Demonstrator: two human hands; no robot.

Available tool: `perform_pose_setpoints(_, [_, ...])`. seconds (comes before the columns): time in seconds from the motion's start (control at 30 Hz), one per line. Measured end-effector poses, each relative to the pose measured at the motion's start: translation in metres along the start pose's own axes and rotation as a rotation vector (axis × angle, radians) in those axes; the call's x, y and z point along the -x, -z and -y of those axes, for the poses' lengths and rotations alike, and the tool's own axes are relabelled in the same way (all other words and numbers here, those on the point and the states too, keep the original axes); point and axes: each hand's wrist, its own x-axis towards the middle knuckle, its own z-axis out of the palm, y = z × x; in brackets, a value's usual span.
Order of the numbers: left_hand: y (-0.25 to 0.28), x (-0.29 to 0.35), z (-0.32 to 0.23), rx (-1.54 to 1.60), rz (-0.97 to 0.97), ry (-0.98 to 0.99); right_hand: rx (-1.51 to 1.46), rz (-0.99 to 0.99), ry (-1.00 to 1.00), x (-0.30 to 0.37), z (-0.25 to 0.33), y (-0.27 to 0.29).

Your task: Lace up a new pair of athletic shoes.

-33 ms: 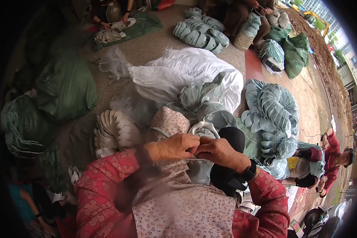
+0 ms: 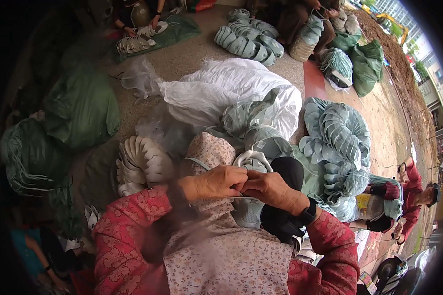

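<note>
A grey-green shoe upper point(image 2: 247, 213) with a white padded collar point(image 2: 254, 156) sits in front of me at my lap, partly covered by my hands. Over its middle, my left hand point(image 2: 216, 183) is closed in a pinch. Its fingertips meet those of my right hand point(image 2: 275, 191), also pinched closed. A thin pale strand, apparently a shoelace point(image 2: 199, 163), crosses my patterned knee to the left hand, and a bit of it shows below the fingers. The fingertips hide the exact grip. A black rounded form point(image 2: 286, 174) stands right beside the upper.
White uppers point(image 2: 142, 162) lie in a row left of my knee; grey-green uppers point(image 2: 337, 132) are heaped at the right. A white sack point(image 2: 216, 91) spreads ahead. Dark green bags point(image 2: 81, 110) stand at left. Other people work at the far side, lower left and right point(image 2: 412, 194).
</note>
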Motion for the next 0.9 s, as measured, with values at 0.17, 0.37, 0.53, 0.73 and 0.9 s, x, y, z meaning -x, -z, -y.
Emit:
perform_pose_setpoints(0.17, [0.005,0.001,0.002,0.077,0.022,0.064,0.429,-0.045,0.152,0.006,0.001,0.014])
perform_pose_setpoints(0.37, [0.011,-0.013,-0.012,0.137,0.061,0.251,0.447,-0.246,-0.466,0.043,-0.034,0.096])
perform_pose_setpoints(0.53, [0.008,-0.022,-0.022,-0.043,0.157,0.202,-1.111,-0.217,-0.535,0.039,-0.004,0.069])
perform_pose_setpoints(0.73, [0.011,-0.017,-0.014,0.392,0.174,0.38,-1.637,-0.823,-0.194,0.085,-0.069,0.112])
perform_pose_setpoints(0.9, [0.014,-0.026,-0.024,0.353,0.267,0.386,-1.89,-1.229,0.06,0.254,-0.187,0.229])
